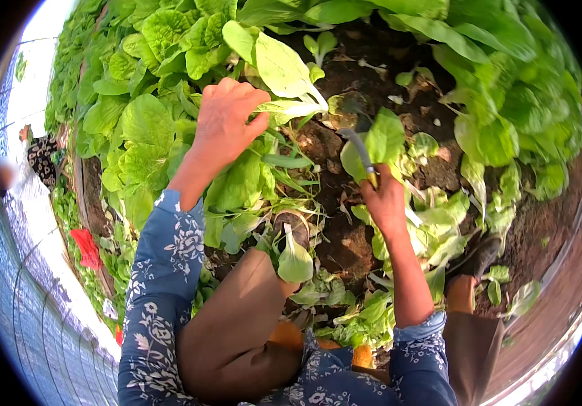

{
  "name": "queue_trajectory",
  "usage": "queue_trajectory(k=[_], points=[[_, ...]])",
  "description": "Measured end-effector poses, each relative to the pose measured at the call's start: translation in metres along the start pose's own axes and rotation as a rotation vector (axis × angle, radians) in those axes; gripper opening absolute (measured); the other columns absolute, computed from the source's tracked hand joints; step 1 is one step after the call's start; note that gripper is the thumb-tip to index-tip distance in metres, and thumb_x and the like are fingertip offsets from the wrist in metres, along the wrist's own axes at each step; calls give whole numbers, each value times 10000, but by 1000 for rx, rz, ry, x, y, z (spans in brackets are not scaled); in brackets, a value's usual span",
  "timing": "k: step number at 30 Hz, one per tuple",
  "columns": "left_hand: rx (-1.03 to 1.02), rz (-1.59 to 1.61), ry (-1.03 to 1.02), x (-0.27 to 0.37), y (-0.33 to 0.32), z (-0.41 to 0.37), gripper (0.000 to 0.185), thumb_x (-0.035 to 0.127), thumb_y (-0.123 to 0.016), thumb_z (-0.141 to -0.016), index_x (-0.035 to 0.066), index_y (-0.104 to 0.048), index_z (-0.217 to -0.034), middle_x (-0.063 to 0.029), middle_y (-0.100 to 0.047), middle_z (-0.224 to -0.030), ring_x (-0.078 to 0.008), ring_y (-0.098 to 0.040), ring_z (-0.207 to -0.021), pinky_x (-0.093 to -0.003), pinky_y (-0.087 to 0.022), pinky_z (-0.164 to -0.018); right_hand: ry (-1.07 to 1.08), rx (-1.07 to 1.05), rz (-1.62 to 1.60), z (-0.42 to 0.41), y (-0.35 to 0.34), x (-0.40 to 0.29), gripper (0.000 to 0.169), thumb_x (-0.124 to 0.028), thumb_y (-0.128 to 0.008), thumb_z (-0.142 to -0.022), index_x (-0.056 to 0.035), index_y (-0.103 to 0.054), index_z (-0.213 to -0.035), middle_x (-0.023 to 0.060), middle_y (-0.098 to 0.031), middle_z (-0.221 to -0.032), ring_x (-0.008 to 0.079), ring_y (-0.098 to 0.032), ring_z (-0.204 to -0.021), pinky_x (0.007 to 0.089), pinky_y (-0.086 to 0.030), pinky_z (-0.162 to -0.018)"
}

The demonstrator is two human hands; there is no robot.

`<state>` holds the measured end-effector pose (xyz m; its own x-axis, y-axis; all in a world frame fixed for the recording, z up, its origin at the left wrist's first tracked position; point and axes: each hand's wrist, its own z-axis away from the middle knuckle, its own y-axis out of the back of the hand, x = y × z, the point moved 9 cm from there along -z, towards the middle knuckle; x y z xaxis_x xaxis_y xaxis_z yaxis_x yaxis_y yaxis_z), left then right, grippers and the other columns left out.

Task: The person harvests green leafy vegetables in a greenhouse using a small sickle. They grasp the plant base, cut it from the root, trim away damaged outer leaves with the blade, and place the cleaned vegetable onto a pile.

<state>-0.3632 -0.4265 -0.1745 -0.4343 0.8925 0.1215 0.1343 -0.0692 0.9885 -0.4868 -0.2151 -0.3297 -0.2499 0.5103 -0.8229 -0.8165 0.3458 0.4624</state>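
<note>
My left hand (232, 119) is closed around a pale green leafy vegetable (286, 71), whose white stem end points to the right over the soil. In my right hand (386, 203) is a small sickle (358, 144) with a curved grey blade and a yellow part at its handle. The blade's tip is bent toward the left, beside a broad green leaf (386, 137). Soil and dry leaf scraps lie between the two hands. A loose leaf (295, 259) with a white stalk rests over my left shoe (293, 226).
Dense leafy greens (154, 132) stand on the left, and more greens (514, 96) at the upper right. Cut leaves (438, 218) litter the ground by my right shoe (481, 254). At far left are another person (42, 160), a red bag-like item (87, 248) and blue netting (22, 294).
</note>
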Motion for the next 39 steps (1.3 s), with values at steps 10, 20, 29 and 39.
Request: queue_trajectory(k=[10,20,29,39], points=[[-55,936,53,136,126,33,230,101,-696,-815,3,-664,-1020,-58,-642,-967,-161,-585,-929,-290,-434,-882,222,251,-899,139,164,-133,466,-149,-636,-867,-27,-545,-1308,51,-643,-922,60,-467,-459,200,-357,-426],[281,113,-416,281,277,132,436,212,-737,-765,93,-572,-1151,-90,-584,-1179,-265,-546,-1099,-400,-392,-913,402,322,-793,257,192,-204,283,-57,-674,-848,-34,-625,-1125,-43,-529,-642,25,-436,-461,205,-346,-403],[40,925,-248,291,240,159,441,67,-643,-850,127,-570,-1281,-76,-615,-1222,-221,-598,-1109,-326,-461,-938,698,760,-104,346,217,-206,326,-28,-669,-799,-38,-601,-1117,45,-557,-712,130,-530,-510,258,-415,-467],[-138,1163,-363,294,220,187,561,204,-700,-829,-5,-516,-1316,-96,-567,-1283,-161,-561,-1136,-289,-454,-969,972,871,701,389,188,-245,402,-55,-625,-742,-32,-515,-1128,74,-558,-855,203,-556,-669,318,-451,-563]])
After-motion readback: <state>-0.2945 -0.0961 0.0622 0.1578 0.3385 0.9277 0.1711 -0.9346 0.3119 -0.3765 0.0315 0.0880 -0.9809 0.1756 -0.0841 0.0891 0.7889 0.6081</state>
